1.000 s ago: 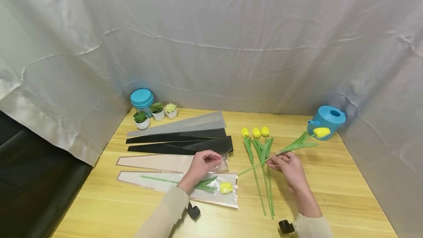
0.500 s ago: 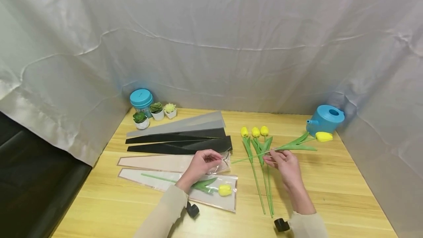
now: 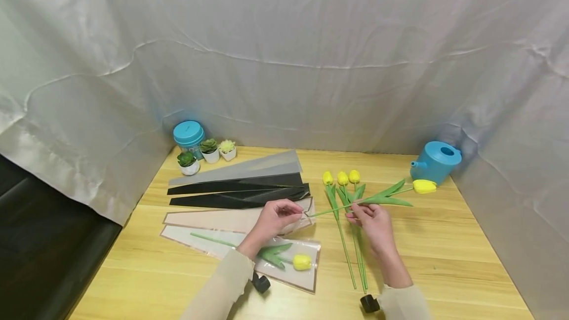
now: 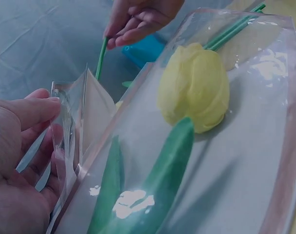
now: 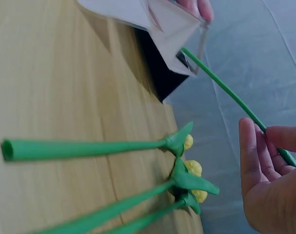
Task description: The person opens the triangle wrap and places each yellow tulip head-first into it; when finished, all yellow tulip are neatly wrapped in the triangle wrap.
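Observation:
My left hand [image 3: 276, 219] pinches the wide end of a clear flower sleeve with a pinkish border [image 3: 213, 218], and in the left wrist view its mouth stands parted. My right hand [image 3: 375, 226] pinches the stem of a yellow artificial tulip [image 3: 424, 186], its bloom pointing right. In the right wrist view the green stem's [image 5: 226, 92] far end is right at the sleeve's opening. Closer to me lies another sleeve [image 3: 291, 274] with a yellow tulip [image 3: 302, 262] inside. Three more tulips [image 3: 342, 178] lie beneath and beside my right hand, stems toward me.
Two black sleeves [image 3: 240, 200] and a grey translucent one [image 3: 266, 163] lie behind the held sleeve. Three small potted succulents [image 3: 210, 154] and a blue-lidded jar [image 3: 188, 133] stand at back left. A blue watering can [image 3: 437, 162] stands at back right, near the grey curtain [image 3: 284, 102].
My right hand has moved left with the tulip, bringing its stem end from right of the sleeves up to the held sleeve's mouth. That mouth has lifted and parted; my left hand stays nearly in place.

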The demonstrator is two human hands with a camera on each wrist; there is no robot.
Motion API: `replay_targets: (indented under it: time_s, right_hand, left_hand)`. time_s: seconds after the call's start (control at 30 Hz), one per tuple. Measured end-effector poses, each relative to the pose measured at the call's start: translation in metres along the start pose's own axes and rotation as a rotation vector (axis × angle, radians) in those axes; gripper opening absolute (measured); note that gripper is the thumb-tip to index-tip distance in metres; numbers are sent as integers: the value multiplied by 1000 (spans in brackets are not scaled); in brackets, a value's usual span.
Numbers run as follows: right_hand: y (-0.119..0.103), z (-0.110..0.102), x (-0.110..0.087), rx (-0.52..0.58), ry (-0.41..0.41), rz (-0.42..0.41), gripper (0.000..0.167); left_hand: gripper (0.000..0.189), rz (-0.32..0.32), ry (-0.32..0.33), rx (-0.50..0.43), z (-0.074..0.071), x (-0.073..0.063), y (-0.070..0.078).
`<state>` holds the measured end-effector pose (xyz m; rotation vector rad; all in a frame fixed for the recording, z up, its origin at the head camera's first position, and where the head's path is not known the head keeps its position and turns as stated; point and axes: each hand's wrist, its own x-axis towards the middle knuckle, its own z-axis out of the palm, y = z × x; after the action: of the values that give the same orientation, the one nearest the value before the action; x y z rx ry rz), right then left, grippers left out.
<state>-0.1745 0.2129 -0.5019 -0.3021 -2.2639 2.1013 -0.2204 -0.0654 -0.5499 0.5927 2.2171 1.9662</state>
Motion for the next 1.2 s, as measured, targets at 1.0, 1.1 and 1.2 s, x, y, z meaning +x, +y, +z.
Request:
replay_targets:
  time_s: [1.0,1.1,1.2]
  right_hand:
    - [18,69,-5,-81,-13,25,23]
    - [20,71,-4,-76,-21,31,23]
    - [20,71,-4,-65,-39,45,24]
  left_hand:
    - [16,14,46,-84,27,5,0]
    - [17,4,52,-92,29,6,0]
    - [17,0,54,-96,29,6,-1]
